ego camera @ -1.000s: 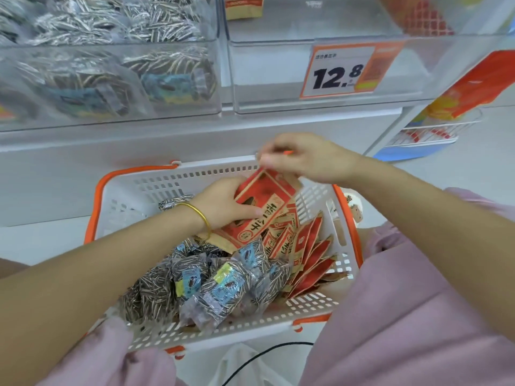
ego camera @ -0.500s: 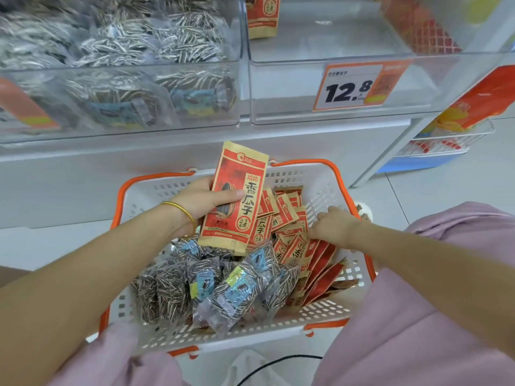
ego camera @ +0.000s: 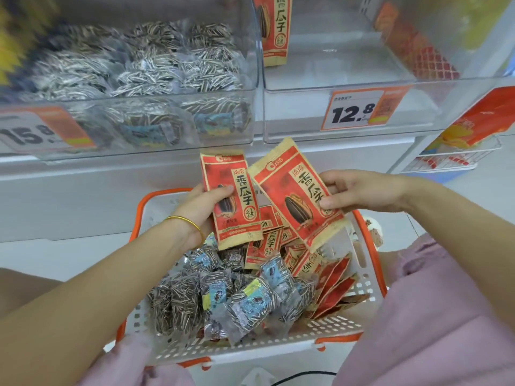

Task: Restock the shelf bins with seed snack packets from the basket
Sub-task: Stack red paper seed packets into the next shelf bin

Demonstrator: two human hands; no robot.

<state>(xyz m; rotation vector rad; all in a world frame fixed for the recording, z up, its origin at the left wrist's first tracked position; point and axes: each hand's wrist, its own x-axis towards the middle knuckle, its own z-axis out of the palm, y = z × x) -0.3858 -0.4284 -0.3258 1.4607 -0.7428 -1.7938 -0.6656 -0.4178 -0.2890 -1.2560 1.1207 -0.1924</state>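
The left hand [ego camera: 200,210] pinches one red seed packet [ego camera: 231,199] and the right hand [ego camera: 359,190] pinches a second red packet [ego camera: 298,196], both above the basket [ego camera: 250,349], under the clear shelf bins [ego camera: 362,112].

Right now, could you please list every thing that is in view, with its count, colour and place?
left-hand packet: one, red, upright above the basket
right-hand packet: one, red, tilted, to its right
basket: one, white with orange rim, below the hands
loose red packets: several, red, basket's right part
striped seed packets: many, clear, basket's left part
left bin: one, clear, shelf, holds striped packets
right bin: one, clear, shelf
standing packet: one, red, right bin's back left
15.8 tag: one, orange-white, left bin front
12.8 tag: one, orange-white, right bin front
bracelet: one, gold, left wrist
left hand: holds left-hand packet
right hand: holds right-hand packet
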